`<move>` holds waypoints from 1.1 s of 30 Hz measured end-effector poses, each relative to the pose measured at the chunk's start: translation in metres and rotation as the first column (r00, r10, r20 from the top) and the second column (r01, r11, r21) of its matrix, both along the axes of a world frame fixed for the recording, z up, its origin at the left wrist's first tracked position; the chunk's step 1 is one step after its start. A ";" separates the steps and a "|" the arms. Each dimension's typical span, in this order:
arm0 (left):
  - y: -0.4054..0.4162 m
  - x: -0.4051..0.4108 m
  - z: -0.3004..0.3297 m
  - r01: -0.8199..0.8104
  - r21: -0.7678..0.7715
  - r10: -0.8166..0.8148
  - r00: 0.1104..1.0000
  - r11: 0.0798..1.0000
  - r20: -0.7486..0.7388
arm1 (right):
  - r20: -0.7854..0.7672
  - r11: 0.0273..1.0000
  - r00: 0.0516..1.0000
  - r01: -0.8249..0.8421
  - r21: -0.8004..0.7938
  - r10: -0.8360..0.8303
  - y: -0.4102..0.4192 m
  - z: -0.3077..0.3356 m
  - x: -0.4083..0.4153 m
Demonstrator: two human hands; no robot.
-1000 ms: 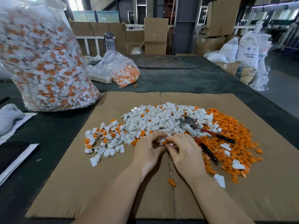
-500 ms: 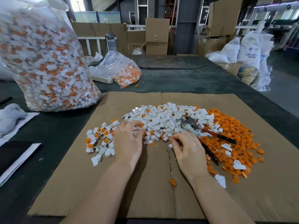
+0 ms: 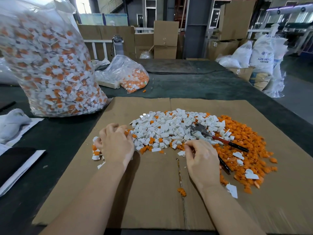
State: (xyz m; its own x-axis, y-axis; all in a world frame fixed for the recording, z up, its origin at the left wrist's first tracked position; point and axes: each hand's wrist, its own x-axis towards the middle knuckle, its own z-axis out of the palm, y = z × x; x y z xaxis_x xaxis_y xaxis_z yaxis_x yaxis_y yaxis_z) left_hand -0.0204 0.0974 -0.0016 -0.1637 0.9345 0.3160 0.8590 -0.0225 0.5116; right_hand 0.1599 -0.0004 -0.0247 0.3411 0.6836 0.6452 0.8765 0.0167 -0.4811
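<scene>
plastic caps (image 3: 162,131) sit heaped mid-frame on cardboard (image 3: 135,200); they look light, hard and slippy, so pinch one by its sides. left hand (image 3: 116,146) grabs a bunch at the left end; right hand (image 3: 201,158) curls by the near edge, can't tell if it holds one

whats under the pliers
The pliers lie on the white pieces and orange pieces, which cover the cardboard beneath; the right hand hides part of one handle.

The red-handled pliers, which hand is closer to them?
Right. The right hand sits just in front of the pliers; the left hand is across the white pieces, well to their left.
</scene>
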 end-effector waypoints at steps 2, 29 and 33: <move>-0.004 0.007 -0.001 0.034 0.047 -0.035 0.999 0.998 0.016 | 0.006 0.997 0.997 0.071 -0.017 -0.071 0.000 -0.001 0.000; -0.037 0.071 -0.024 0.625 0.055 -0.612 0.737 0.779 0.285 | 0.172 0.977 0.972 0.179 -0.115 -0.158 0.001 0.000 -0.003; -0.037 0.070 -0.024 0.663 0.025 -0.641 0.714 0.749 0.280 | 0.311 0.958 0.939 0.215 -0.189 -0.149 0.002 0.001 -0.006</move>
State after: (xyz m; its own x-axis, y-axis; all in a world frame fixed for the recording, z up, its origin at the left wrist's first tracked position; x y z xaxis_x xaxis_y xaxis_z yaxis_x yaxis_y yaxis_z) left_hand 0.0495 0.0605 -0.0252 0.4310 0.8576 0.2806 0.4829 -0.4819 0.7311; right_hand 0.1541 0.0019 -0.0237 0.2930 0.7620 0.5775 0.9561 -0.2320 -0.1790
